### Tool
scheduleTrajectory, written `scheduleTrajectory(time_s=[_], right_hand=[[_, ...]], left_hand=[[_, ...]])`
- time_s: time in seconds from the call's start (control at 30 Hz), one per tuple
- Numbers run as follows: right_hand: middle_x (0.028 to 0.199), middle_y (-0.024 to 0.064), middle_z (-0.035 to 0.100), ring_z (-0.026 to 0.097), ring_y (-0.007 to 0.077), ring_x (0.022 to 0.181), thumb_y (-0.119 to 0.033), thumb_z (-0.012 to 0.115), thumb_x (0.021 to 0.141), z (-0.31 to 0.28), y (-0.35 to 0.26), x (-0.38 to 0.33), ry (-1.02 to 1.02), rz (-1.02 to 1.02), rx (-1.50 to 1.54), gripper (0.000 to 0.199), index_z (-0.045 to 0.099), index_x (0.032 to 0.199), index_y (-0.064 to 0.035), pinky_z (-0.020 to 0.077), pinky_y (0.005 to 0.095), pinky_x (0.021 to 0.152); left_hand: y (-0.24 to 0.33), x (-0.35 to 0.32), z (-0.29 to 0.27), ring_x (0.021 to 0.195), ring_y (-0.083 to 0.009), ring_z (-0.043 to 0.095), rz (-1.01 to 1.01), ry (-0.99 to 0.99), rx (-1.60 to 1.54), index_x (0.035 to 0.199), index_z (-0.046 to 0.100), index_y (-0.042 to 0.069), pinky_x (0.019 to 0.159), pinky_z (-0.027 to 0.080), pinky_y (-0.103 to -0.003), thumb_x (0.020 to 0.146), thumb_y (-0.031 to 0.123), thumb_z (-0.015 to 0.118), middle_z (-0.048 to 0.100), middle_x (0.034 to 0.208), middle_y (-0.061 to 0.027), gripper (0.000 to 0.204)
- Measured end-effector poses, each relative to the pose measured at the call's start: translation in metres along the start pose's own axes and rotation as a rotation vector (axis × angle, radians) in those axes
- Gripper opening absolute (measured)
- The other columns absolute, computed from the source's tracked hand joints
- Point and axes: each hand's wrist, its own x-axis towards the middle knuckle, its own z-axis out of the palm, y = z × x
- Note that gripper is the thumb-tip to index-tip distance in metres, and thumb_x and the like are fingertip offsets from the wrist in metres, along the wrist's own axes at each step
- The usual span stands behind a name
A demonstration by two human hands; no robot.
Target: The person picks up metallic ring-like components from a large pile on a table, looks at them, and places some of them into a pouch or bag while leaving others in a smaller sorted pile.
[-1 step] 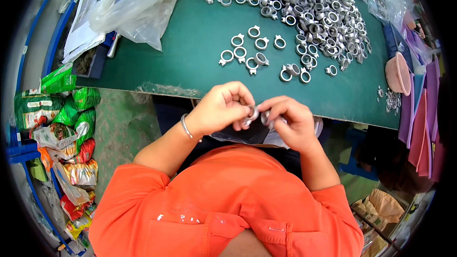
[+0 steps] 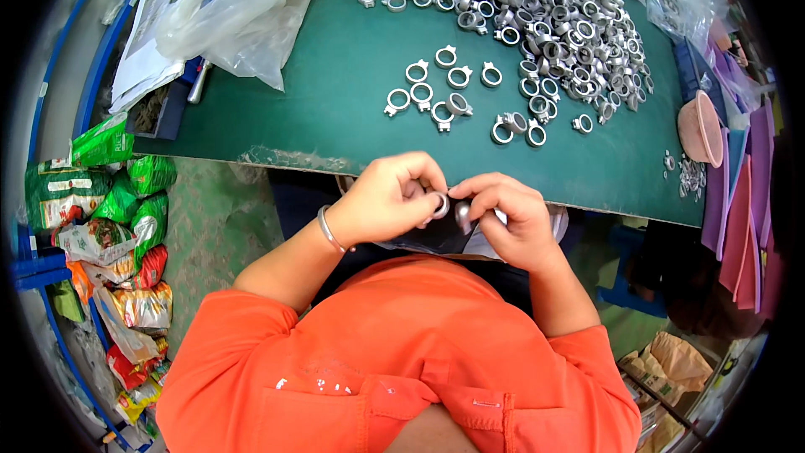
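Observation:
Just off the near edge of the green table point(image 2: 335, 109), my two hands meet in front of my body. My left hand point(image 2: 388, 195) is closed, pinching a grey metal ring point(image 2: 441, 205) between thumb and fingers. A second metal ring point(image 2: 463, 216) sits in the closed fingers of my right hand point(image 2: 510, 211), whose index fingertip reaches over to the ring in my left hand. Several loose metal rings with small lugs point(image 2: 422, 96) lie on the table ahead of my hands. The far sides of both held rings are hidden by fingers.
A large heap of metal rings point(image 2: 545, 17) covers the table's back right. Small metal pieces point(image 2: 693, 178) lie beside a pink basin point(image 2: 701, 130) at right. Plastic bags point(image 2: 243, 25) and papers point(image 2: 151, 42) are at back left. Green packages point(image 2: 151, 222) fill the left side.
The ring in my left hand has turned a little and moved slightly left. My right hand's ring has shifted slightly left and down. The loose rings look the same.

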Motion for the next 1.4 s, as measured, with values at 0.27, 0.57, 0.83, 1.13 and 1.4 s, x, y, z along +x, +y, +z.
scheduleTrajectory(time_s=[0.27,0.57,0.83,1.13,1.4], right_hand=[[0.092,0.0120,0.055,0.051,0.0313,0.092,-0.006,0.069,0.075,-0.020,0.019,0.028,0.444,0.091,-0.863,0.016,0.060,0.087,-0.0009,0.0408,0.0402,0.078],[0.087,0.0080,0.064,0.061,0.0222,0.077,-0.003,0.068,0.080,-0.005,0.020,0.011,0.450,0.030,-0.461,0.008,0.063,0.086,-0.0009,0.0468,0.0299,0.067],[0.090,0.0123,0.065,0.064,0.0134,0.072,-0.003,0.052,0.093,-0.014,0.013,0.010,0.440,0.386,0.694,0.023,0.051,0.115,0.0044,0.0508,0.0218,0.055],[0.096,0.0129,0.064,0.061,0.0270,0.090,0.015,0.055,0.068,0.007,0.000,-0.003,0.088,-0.085,-0.119,0.022,0.059,0.081,-0.0022,0.0490,0.0337,0.078],[0.094,0.0138,0.055,0.052,0.0320,0.086,-0.013,0.078,0.070,0.005,0.006,0.020,0.364,0.081,-0.768,0.038,0.057,0.098,-0.0003,0.0438,0.0380,0.073]], left_hand=[[0.015,0.059,0.004,0.084,-0.0296,0.057,0.693,0.460,1.029,0.099,0.059,0.003,0.070,0.048,-0.037,0.076,0.006,0.069,0.053,0.092,-0.0101,0.025],[0.002,0.047,0.000,0.078,-0.0129,0.060,0.448,0.352,0.177,0.098,0.058,0.002,0.068,0.050,-0.025,0.084,0.003,0.064,0.063,0.099,-0.0096,0.015],[0.006,0.029,-0.004,0.072,-0.0102,0.060,0.068,0.078,-0.662,0.106,0.056,0.000,0.064,0.051,-0.022,0.095,0.017,0.054,0.065,0.096,-0.0118,0.020],[0.021,0.003,-0.006,0.065,-0.0081,0.058,0.095,-0.172,0.207,0.091,0.066,0.001,0.056,0.046,-0.020,0.081,0.004,0.069,0.061,0.086,-0.0036,0.011],[0.016,0.044,-0.003,0.066,-0.0185,0.053,0.563,0.471,0.945,0.105,0.058,0.001,0.063,0.048,-0.029,0.075,0.004,0.071,0.052,0.104,-0.0094,0.034]])
